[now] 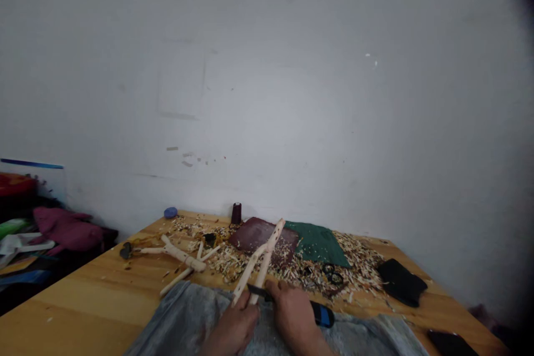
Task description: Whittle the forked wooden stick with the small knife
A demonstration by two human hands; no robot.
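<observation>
My left hand [236, 329] grips the lower end of a peeled, forked wooden branch [265, 256], whose two pale arms rise up and away from me. My right hand [292, 317] is closed around a knife [322, 314] with a black and blue handle. Its dark blade [258, 292] points left and lies against the branch, just above my left hand. Part of the handle is hidden by my fingers. A grey cloth [187, 311] lies under both hands.
Pale wood shavings [359, 258] cover the wooden table [83, 314] around a dark red leather pad [262, 236], a green cloth [317, 245], black-handled scissors [334, 275] and other carved branches [179, 253]. A black pouch [401, 282] lies right, and a white wall stands behind.
</observation>
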